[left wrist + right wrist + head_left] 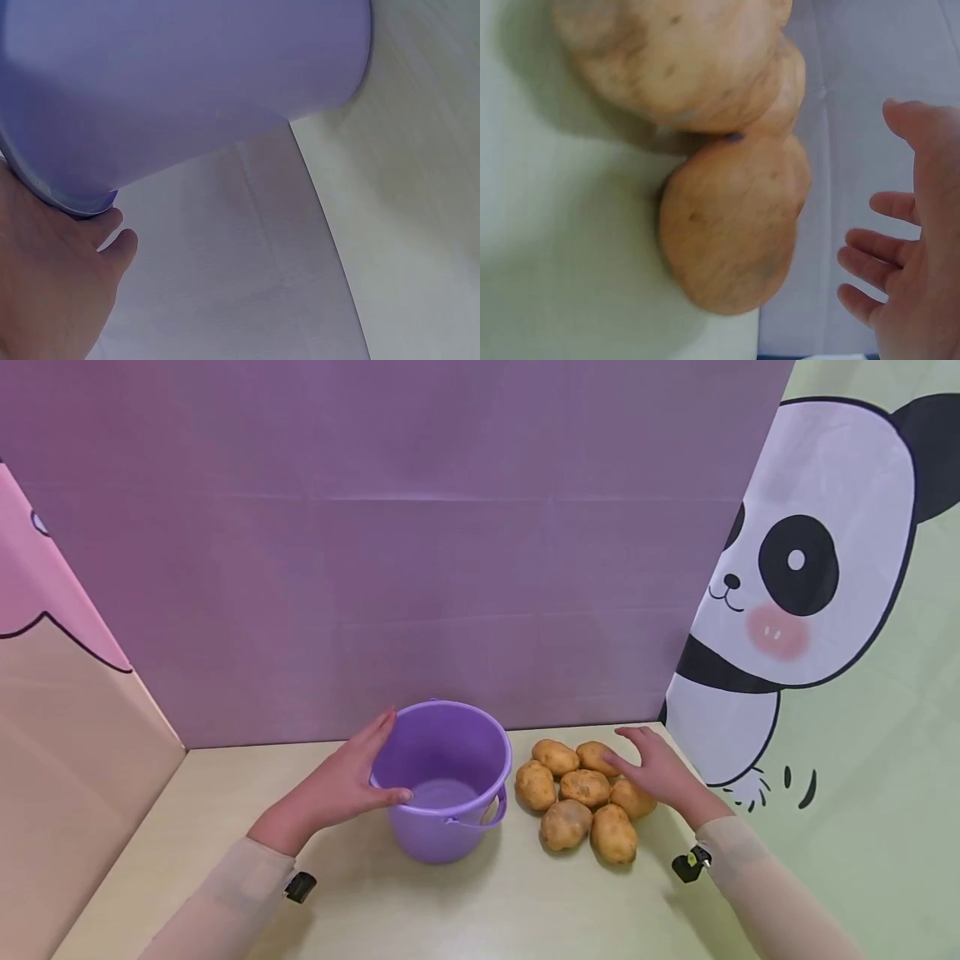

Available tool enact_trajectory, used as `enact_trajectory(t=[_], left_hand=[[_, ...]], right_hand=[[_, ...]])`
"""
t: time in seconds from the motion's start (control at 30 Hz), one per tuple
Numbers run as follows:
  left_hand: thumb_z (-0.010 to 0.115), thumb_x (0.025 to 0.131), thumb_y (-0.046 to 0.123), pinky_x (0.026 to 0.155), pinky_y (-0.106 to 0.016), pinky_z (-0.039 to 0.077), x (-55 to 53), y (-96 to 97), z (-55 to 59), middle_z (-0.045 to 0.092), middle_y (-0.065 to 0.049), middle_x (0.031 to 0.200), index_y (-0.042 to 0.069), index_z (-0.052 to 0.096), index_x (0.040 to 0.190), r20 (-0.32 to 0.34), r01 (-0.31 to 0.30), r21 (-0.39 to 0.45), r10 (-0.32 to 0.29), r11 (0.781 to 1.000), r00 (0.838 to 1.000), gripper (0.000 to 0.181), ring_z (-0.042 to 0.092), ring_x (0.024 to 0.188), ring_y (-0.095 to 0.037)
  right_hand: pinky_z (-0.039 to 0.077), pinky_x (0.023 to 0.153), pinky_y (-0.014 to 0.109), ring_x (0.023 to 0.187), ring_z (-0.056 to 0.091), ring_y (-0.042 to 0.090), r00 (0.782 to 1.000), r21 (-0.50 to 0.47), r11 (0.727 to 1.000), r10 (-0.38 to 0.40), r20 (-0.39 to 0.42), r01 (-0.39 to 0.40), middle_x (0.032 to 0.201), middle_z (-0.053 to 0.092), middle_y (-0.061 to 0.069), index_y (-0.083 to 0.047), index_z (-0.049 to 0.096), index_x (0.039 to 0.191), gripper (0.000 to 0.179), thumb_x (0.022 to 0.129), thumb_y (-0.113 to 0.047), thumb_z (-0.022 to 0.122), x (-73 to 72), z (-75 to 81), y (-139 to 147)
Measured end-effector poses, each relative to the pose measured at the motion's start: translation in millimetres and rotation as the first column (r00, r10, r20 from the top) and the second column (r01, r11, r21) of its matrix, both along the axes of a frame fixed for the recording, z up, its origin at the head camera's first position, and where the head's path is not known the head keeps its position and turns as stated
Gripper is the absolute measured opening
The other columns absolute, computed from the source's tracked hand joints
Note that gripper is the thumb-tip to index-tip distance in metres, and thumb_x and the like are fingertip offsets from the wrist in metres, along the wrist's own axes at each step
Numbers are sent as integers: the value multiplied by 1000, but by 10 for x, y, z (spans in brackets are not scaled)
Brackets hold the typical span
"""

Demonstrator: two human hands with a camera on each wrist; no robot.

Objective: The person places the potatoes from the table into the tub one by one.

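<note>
A purple bucket (441,839) with a side handle stands upright on the table; its visible inside holds nothing. My left hand (347,777) is at the bucket's left rim, thumb toward the front and fingers toward the back, spread rather than curled. The left wrist view shows the hand (56,270) by the rim. Right of the bucket lies a cluster of several potatoes (585,787). Above their right side hovers my right hand (660,770), thumb and fingers apart, with nothing in it. In the right wrist view, potatoes (731,225) lie apart from its loosely bent fingers.
The pale table (360,910) meets a purple back wall (420,568) just behind the bucket and potatoes. A panda-printed panel (847,760) rises close on the right, and a pink and beige panel (67,760) on the left.
</note>
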State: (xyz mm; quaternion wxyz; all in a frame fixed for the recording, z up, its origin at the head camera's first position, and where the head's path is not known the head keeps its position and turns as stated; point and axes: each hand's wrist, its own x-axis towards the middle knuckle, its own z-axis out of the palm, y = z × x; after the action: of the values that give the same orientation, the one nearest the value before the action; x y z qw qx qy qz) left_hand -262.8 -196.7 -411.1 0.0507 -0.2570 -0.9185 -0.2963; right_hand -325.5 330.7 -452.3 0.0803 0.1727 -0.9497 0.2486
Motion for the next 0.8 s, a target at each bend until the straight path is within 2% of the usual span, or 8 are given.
enact_trajectory(t=[0.2, 0.37, 0.57, 0.8], left_hand=[[89, 88, 60, 129, -68, 28, 28, 9, -8, 17, -26, 181, -10, 22, 171, -9, 6, 15, -6, 1000, 1000, 128, 21, 166, -49], [87, 90, 62, 130, -65, 28, 8, 9, -7, 15, -22, 183, -8, 20, 172, -13, -5, 7, 5, 1000, 1000, 127, 20, 166, -47], [87, 89, 62, 130, -65, 27, -9, -2, -29, 14, -21, 183, -8, 20, 172, -12, -5, 17, 6, 1000, 1000, 127, 20, 167, -46], [86, 89, 63, 129, -66, 29, -19, -1, -44, 15, -22, 183, -7, 20, 173, -18, -1, 23, 1, 1000, 1000, 127, 21, 167, -46]], right_hand=[[43, 117, 71, 142, 52, 55, 997, -38, 999, 3, 83, 0, 153, 56, 33, 10, 56, 152, 70, 107, -41, 72, 89, -150, 174], [43, 117, 71, 142, 52, 55, 990, -82, 996, -6, 144, 18, 152, 56, 35, 11, 55, 152, 73, 106, -44, 72, 143, -245, 269], [45, 116, 68, 139, 55, 54, 984, -103, 994, -12, 179, 31, 150, 57, 35, 12, 55, 151, 73, 106, -42, 74, 219, -358, 264], [40, 121, 69, 145, 49, 55, 975, -106, 991, -54, 214, 78, 153, 54, 35, 11, 53, 152, 77, 107, -49, 71, 275, -455, 276]])
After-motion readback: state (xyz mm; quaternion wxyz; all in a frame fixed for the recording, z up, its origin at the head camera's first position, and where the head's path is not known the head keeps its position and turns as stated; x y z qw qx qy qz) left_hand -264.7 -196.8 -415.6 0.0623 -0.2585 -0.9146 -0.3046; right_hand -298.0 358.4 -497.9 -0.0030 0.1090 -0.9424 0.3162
